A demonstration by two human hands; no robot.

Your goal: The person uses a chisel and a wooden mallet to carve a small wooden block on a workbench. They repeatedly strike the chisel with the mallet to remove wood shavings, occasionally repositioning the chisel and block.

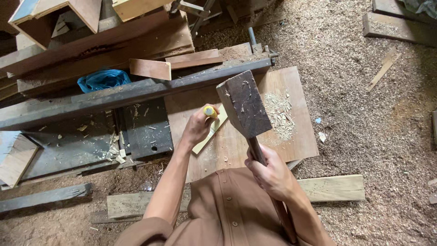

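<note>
Left hand (196, 127) clamped round a yellow-handled chisel (210, 111), its tip down at the pale wood strip (210, 134) lying on the plywood board (296, 132). Right hand (271, 175) wrapped tight on the shaft of the wooden mallet (243, 105), head raised just beside the chisel's butt. A good blow, I'd say, lands square on that yellow end, chisel held steady. Shavings (280, 116) piled close to the right on the board, a steel beam (136, 91) crowding the far side, blue plastic bag (103, 79) behind it, sawdust floor (364, 114) everywhere
</note>
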